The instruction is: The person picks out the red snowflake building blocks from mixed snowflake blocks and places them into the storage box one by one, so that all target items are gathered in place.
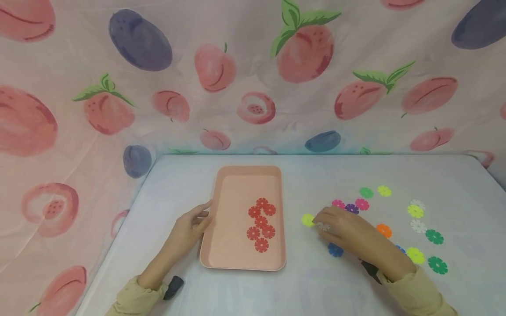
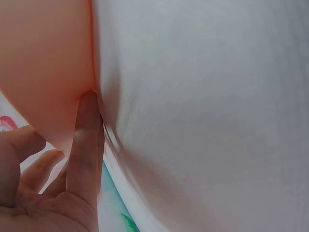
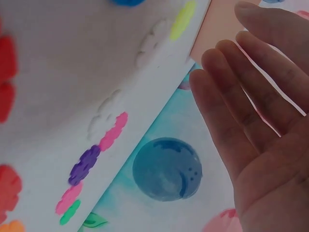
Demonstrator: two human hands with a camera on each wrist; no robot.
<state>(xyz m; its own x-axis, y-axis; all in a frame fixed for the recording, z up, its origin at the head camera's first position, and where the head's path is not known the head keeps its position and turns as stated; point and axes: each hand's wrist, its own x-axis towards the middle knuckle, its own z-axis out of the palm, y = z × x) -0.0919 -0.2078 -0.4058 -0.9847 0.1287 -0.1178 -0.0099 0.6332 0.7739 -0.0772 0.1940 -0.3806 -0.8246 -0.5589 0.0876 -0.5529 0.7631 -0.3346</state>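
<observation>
Your left hand (image 1: 191, 226) had one finger (image 2: 84, 140) stretched nearly straight, with other digits bent beside it. Behind those fingers, your left forearm (image 1: 158, 265) sloped back and outward to the left. Your right hand (image 1: 343, 228), well apart from them, had its back turned upward; its four fingers (image 3: 218, 116) lay side by side, only slightly bent, and the thumb (image 3: 273, 26) reached forward beside them. Behind those fingers, your right forearm (image 1: 389, 256) slanted back and outward to the right.
</observation>
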